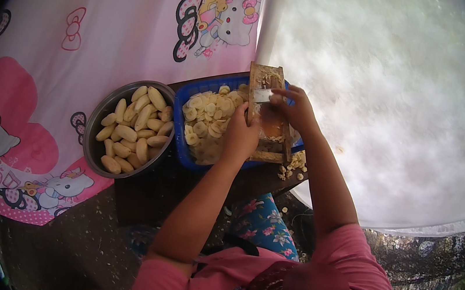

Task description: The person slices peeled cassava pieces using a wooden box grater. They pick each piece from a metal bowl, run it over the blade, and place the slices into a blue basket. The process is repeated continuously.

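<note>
A wooden slicer (267, 78) with a pale metal blade (262, 95) lies slanted across the right side of a blue plastic basket (180, 116). My left hand (241, 136) is closed on the slicer's left rail. Over the blade, my right hand (295, 110) is bent with its fingers together; whatever they press there is hidden. Thin round banana slices (211, 111) fill the basket's left part. To the left, a round metal bowl (90, 137) holds several whole peeled bananas (126, 133).
Basket and bowl stand on a dark low table (141, 194). Banana scraps (296, 164) lie at its right edge. A pink printed cloth (117, 18) hangs behind the bowl, and a white sheet (388, 118) hangs on the right. My flowered trouser leg (268, 227) is close below.
</note>
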Demonstrator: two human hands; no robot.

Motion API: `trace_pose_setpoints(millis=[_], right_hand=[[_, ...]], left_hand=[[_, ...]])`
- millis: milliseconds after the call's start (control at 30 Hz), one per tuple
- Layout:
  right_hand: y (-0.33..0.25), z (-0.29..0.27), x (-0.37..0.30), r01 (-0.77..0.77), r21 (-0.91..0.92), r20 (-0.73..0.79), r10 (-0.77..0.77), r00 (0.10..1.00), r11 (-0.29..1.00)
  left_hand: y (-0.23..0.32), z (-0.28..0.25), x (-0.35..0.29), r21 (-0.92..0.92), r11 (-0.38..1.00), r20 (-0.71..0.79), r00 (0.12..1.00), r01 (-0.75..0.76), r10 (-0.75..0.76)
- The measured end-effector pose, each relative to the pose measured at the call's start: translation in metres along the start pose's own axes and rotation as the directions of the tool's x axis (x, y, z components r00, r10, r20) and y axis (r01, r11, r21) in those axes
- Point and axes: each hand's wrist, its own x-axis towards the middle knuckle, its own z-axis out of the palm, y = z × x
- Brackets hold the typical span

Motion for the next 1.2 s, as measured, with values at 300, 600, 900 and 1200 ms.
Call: trace_pose_setpoints(millis=[300, 600, 900, 1200], right_hand=[[0.022, 0.013, 0.016, 0.022, 0.087, -0.036, -0.019, 0.999, 0.996], [0.0, 0.005, -0.048, 0.041, -0.029, -0.08, -0.043, 0.996, 0.999], [0.026, 0.017, 0.042, -0.195, 0.472, 0.197, 0.113, 0.974, 0.86], [0.005, 0.006, -0.041, 0.072, -0.099, -0.061, -0.078, 0.995, 0.993]], left_hand=[[-0.007, 0.003, 0.0, -0.008, 0.996, -0.037, 0.995, -0.094, 0.094], [-0.005, 0.001, 0.002, -0.017, 0.999, -0.01, 0.999, -0.038, 0.038], [-0.005, 0.0, 0.001, -0.018, 0.999, -0.005, 1.0, -0.028, 0.028], [-0.012, 0.003, 0.0, -0.019, 0.997, -0.049, 0.996, -0.08, 0.079]])
